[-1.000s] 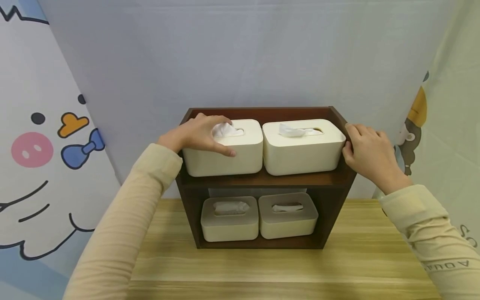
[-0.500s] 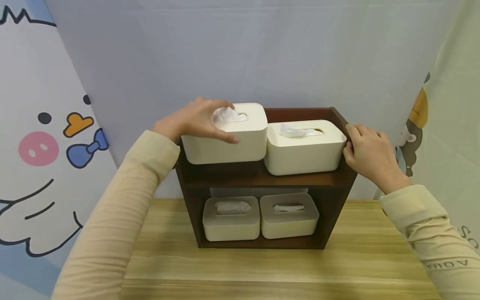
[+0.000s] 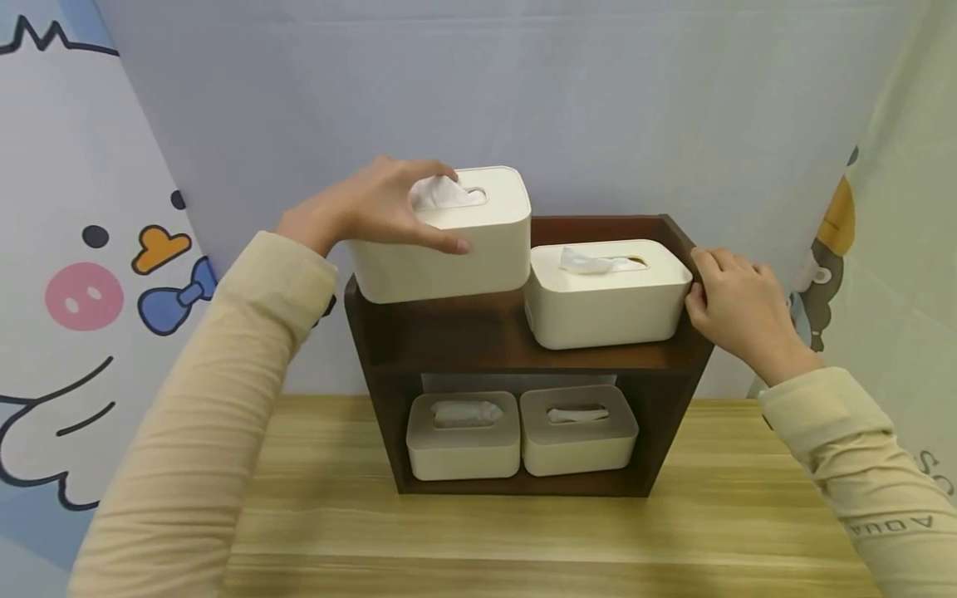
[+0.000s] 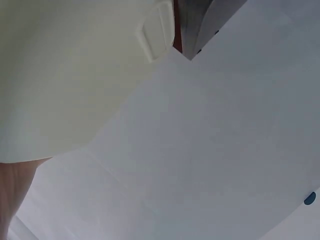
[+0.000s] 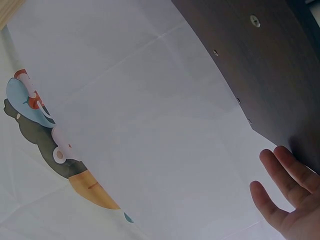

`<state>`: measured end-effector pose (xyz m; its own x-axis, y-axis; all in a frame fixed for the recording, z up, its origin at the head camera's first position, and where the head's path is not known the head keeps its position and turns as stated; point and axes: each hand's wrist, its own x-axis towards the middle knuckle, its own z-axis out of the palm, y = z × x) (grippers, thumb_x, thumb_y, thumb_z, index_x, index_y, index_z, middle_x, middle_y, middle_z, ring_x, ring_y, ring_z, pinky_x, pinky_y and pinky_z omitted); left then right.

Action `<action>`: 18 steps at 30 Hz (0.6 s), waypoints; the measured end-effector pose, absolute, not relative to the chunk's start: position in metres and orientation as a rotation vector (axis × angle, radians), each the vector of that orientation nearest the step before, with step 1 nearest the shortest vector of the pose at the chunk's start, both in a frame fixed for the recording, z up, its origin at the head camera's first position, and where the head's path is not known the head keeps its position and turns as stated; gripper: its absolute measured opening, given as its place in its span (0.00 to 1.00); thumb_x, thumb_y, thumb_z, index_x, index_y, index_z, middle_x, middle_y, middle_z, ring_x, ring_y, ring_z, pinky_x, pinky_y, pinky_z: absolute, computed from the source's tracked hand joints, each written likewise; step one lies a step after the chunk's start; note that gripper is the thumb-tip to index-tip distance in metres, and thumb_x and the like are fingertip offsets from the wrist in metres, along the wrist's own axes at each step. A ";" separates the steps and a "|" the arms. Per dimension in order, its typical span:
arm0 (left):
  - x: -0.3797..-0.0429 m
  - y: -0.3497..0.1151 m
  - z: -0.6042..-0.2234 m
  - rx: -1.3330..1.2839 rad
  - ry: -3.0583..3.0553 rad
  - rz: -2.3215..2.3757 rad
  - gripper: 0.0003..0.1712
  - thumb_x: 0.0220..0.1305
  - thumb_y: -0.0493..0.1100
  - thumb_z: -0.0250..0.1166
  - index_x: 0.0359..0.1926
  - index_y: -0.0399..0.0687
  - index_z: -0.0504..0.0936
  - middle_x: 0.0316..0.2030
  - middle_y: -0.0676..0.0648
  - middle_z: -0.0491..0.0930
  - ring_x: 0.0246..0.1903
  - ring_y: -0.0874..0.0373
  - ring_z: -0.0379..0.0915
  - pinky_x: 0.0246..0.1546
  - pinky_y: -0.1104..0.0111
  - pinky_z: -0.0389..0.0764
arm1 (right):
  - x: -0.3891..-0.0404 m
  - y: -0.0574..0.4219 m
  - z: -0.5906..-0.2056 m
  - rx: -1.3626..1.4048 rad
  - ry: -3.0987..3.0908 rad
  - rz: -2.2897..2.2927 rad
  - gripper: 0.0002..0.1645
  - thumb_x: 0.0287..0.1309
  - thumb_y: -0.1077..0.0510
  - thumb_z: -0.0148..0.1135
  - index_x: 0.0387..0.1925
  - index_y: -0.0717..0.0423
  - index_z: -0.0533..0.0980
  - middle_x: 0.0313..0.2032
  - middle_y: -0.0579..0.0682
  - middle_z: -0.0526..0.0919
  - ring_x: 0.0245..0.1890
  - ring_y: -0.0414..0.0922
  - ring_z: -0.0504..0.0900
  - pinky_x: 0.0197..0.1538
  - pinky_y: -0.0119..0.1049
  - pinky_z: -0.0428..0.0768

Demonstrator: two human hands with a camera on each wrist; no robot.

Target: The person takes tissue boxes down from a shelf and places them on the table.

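Observation:
My left hand [image 3: 377, 203] grips a cream tissue box [image 3: 441, 270] from above, thumb across its front and fingers over the far side. The box, tissue poking from its slot, hangs slightly tilted over the upper level of a dark brown shelf [image 3: 516, 363]. Its smooth underside fills the upper left of the left wrist view. At the top of the shelf's right side panel [image 5: 245, 50], my right hand [image 3: 736, 307] holds the edge between thumb and forefinger. Three fingers [image 5: 277, 172] spread along the outside in the right wrist view.
A second cream tissue box [image 3: 609, 303] stands on the upper level at the right. Two more boxes, a left one [image 3: 463, 457] and a right one [image 3: 579, 453], sit below. The shelf stands on a wooden table [image 3: 449, 544] against a pale curtain [image 3: 598, 100].
My left hand has lifted the left tissue box up off the upper level, shifting it slightly left at the end. My right hand has stayed at the shelf's side panel.

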<state>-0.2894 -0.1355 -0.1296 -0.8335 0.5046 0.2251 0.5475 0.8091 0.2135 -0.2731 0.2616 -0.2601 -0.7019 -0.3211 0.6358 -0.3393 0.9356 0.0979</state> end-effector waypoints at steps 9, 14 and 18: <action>-0.284 -0.150 -0.115 -0.754 -2.818 -0.412 0.47 0.36 0.71 0.68 0.59 0.61 0.67 0.54 0.43 0.71 0.45 0.51 0.65 0.46 0.60 0.67 | -0.272 0.262 -0.260 0.476 -2.378 0.032 0.25 0.54 0.62 0.49 0.53 0.70 0.69 0.46 0.68 0.75 0.41 0.65 0.75 0.36 0.58 0.71; -0.281 -0.163 -0.113 -0.682 -2.833 -0.395 0.47 0.36 0.71 0.68 0.59 0.61 0.67 0.52 0.43 0.71 0.44 0.50 0.66 0.42 0.62 0.67 | -0.273 0.262 -0.259 0.478 -2.368 0.023 0.24 0.53 0.63 0.49 0.53 0.69 0.69 0.46 0.68 0.76 0.41 0.65 0.76 0.35 0.58 0.71; -0.280 -0.177 -0.113 -0.623 -2.844 -0.361 0.48 0.37 0.71 0.68 0.60 0.60 0.66 0.51 0.41 0.71 0.44 0.49 0.66 0.39 0.62 0.68 | -0.274 0.261 -0.260 0.484 -2.363 0.023 0.24 0.54 0.62 0.49 0.52 0.69 0.69 0.46 0.68 0.75 0.41 0.65 0.75 0.35 0.58 0.71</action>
